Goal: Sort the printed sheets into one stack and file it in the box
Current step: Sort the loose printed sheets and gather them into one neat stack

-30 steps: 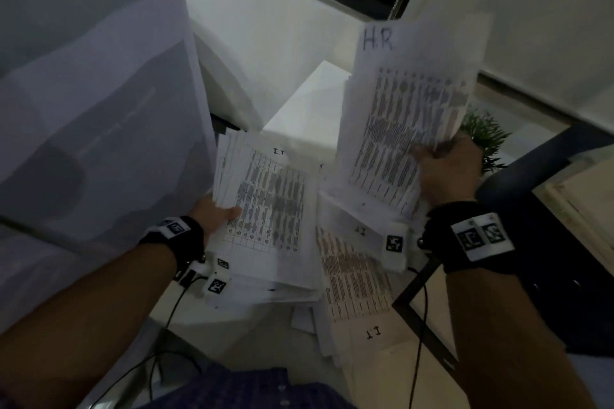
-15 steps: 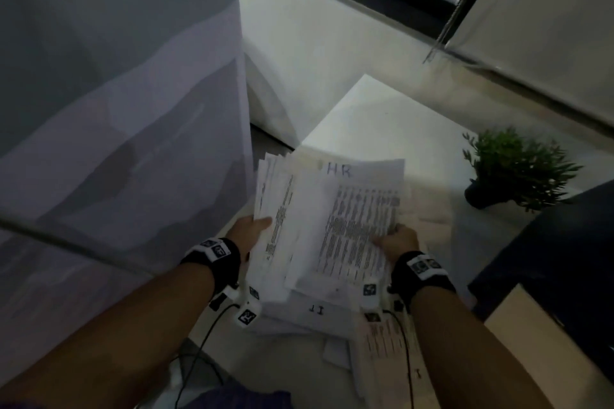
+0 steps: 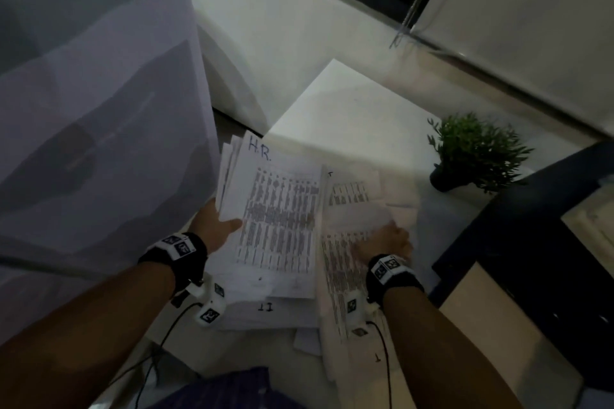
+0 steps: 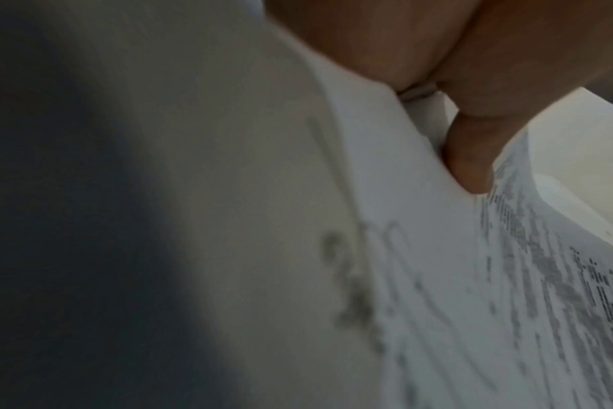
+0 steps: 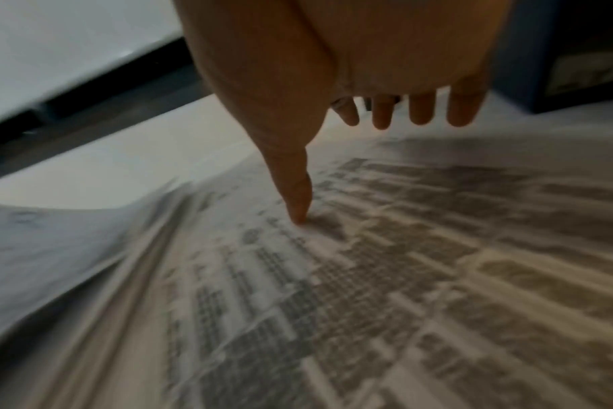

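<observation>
Step in hand: gathering loose printed sheets into one stack; sorting is not finished.

Left hand (image 3: 217, 229) holds the stack (image 3: 275, 226) by its left edge, thumb on top of the sheet marked "H.R.", the other fingers hidden under the paper. The left wrist view shows the thumb (image 4: 469, 155) pressed onto the top sheet, so the grip is a pinch on the stack.

Right hand (image 3: 385, 242) is spread over the loose sheets (image 3: 342, 272) lying just right of the stack. In the right wrist view the fingers are apart and straight, with the thumb tip (image 5: 298, 204) touching the print; nothing is clamped.

More sheets, some marked "IT", lie under and below the stack on the white table (image 3: 349, 109). A potted plant (image 3: 475, 153) stands well to the right.

Box: cannot identify one with certainty.

Next move, as judged: slide or lift one loose sheet, check its heading, then lay it onto the held stack with edges squared.
</observation>
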